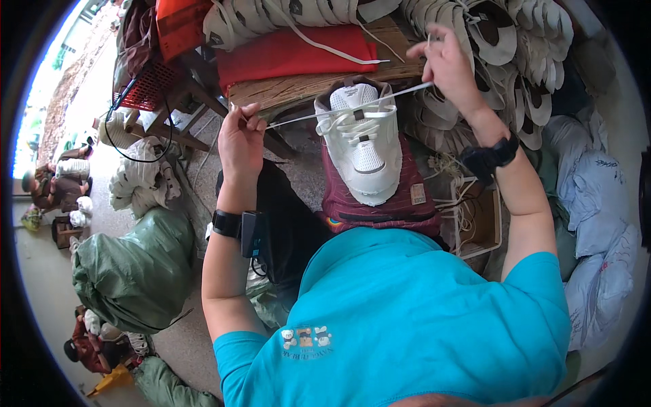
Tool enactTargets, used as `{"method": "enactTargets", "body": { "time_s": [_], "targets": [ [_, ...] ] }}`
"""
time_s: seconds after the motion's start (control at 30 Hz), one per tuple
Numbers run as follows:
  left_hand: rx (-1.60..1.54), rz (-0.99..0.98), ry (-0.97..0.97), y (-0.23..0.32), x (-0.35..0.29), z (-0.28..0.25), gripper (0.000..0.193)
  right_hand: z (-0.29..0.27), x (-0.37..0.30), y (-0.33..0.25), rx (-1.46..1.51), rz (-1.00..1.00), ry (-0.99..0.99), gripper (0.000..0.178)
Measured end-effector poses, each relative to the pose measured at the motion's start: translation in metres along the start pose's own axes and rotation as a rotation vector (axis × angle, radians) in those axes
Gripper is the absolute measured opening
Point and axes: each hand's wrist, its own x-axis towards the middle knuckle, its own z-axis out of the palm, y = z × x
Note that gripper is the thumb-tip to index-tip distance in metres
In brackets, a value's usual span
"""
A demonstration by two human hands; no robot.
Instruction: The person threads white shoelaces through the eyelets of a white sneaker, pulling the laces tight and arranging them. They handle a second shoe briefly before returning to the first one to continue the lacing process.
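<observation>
While the left hand (242, 142) pinches one end of the lace (295, 121) between curled fingers, the right hand (447, 71) sits across from it with fingers part bent. Lace runs into the right hand; exact grip point there is not clear. Span between the hands is straight, looks taut, crosses over the shoe (367, 158).

Shoe: between the hands, to the right of the left hand, left of the right hand and closer to the body. Neither hand touches it. Sole down, toe toward the body, on the maroon cloth (415, 169) below both hands.

Board (291, 91) is just beyond the left hand, red cloth (291, 61) on it, row of shoe uppers (278, 22) past that. More uppers (539, 37) heaped right of the right hand. Bin (479, 234) is bodyward of the right hand. Green sack (139, 264) well left of the left hand, bodyward.
</observation>
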Motion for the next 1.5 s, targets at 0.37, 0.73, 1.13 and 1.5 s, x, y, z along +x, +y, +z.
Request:
{"method": "enactTargets", "body": {
  "time_s": [0.37,0.73,1.13,1.5],
  "targets": [
    [0.845,0.052,-0.127,-0.036,-0.024,0.049,0.027,0.022,-0.052,-0.022,-0.054,0.185,-0.324,0.012],
    [1.177,0.068,-0.24,-0.048,-0.021,0.048,0.023,0.036,-0.049,-0.028,-0.681,-0.275,-0.29,0.011],
    [1.382,0.103,-0.315,-0.033,-0.01,0.07,0.024,0.011,-0.013,-0.04,-0.456,-0.183,-0.606,0.023],
    [1.835,0.282,-0.636,-0.023,0.007,0.095,0.023,0.014,0.012,-0.021,-0.207,0.08,-0.846,0.021]
  ]
}}
